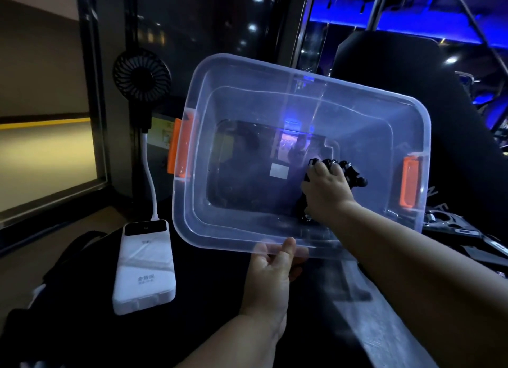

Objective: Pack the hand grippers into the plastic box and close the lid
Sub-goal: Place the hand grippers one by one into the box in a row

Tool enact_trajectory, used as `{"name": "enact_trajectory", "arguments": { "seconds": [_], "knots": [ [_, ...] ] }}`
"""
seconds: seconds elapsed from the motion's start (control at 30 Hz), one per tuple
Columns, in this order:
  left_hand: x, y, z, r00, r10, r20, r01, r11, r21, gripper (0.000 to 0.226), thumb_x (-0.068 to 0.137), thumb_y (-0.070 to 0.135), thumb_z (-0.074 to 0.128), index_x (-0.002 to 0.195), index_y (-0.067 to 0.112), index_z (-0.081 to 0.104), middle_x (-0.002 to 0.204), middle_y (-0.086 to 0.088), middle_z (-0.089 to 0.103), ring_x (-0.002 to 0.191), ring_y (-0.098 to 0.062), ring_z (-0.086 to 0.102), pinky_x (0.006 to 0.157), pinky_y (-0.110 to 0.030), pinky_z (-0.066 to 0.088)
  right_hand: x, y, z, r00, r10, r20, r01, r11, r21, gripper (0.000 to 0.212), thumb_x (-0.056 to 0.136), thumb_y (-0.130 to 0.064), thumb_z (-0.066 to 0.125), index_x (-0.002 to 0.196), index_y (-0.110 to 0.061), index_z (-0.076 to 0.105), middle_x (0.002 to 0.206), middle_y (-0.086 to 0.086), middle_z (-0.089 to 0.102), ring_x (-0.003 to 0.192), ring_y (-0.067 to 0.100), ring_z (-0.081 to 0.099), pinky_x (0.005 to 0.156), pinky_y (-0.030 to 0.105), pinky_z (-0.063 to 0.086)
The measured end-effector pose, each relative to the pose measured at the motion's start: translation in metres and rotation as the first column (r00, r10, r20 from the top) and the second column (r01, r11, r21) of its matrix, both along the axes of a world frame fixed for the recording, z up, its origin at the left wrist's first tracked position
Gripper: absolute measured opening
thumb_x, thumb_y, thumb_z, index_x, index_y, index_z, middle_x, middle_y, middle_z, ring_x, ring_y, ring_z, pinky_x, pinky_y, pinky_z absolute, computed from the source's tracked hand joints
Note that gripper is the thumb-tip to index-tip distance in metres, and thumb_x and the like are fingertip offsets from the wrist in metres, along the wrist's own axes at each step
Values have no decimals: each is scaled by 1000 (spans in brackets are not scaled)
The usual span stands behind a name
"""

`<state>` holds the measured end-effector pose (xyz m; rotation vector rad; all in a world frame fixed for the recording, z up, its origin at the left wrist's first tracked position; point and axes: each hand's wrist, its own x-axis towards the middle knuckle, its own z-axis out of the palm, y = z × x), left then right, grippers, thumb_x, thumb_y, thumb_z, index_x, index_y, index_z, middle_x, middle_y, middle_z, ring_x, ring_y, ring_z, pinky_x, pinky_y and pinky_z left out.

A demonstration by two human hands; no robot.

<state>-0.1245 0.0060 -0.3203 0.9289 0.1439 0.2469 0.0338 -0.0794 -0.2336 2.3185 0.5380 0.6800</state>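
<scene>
A round black fan (pixel 141 76) with a slatted grille stands at ten o'clock from the plastic box (pixel 236 238). A smooth white cable (pixel 149 175) curves down from it into a glossy white slab of a power bank (pixel 144 266), which lies on the dark desk (pixel 209 290) at eight o'clock. The box is clear, rectangular and round-cornered, with an orange latch (pixel 180 147) at nine o'clock and another at three. The left hand (pixel 270 274) pinches its near rim at six o'clock, thumb on top. Inside, at four o'clock on the floor of the box, the right hand (pixel 327 191) is curled round knobbly black hand grippers (pixel 350 172). Outside, past the three o'clock wall, lie loose grippers (pixel 450 224) with a coiled metal spring.
</scene>
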Motion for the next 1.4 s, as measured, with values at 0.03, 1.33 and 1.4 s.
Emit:
{"name": "enact_trajectory", "arguments": {
  "seconds": [0.03, 1.33, 1.4],
  "knots": [
    [0, 0, 0, 1000, 3, -1, -3, 1000, 7, 17, 90, 25, 58, 89, 9, 52, 80, -8, 74, 80, -17, 69, 76, -28, 47, 1, -2, -2, 999, 4, -37, -6, 998, -55, 37, 88, -38, 50, 123, -28, 58, 134, 5, 40, 130, 27, 26, 110, 52, 15],
    [0, 0, 3, 999, 35, 0, -35, 997, 74, 14, 91, 26, 57, 92, 14, 51, 78, -3, 74, 74, -11, 70, 68, -26, 47, -48, -58, 6, 940, 317, -127, -192, 797, 572, 26, 84, -45, 60, 106, -34, 69, 121, -10, 60, 126, 18, 41, 101, 36, 37],
    [-1, 0, 4, 999, 43, 6, -44, 996, 82, 13, 91, 25, 56, 92, 14, 51, 77, -2, 74, 74, -10, 71, 68, -26, 48, -67, -71, 3, 938, 344, -28, -250, 733, 633, 16, 84, -37, 63, 95, -29, 73, 103, -6, 67, 107, 22, 53, 87, 34, 46]
  ]
}}
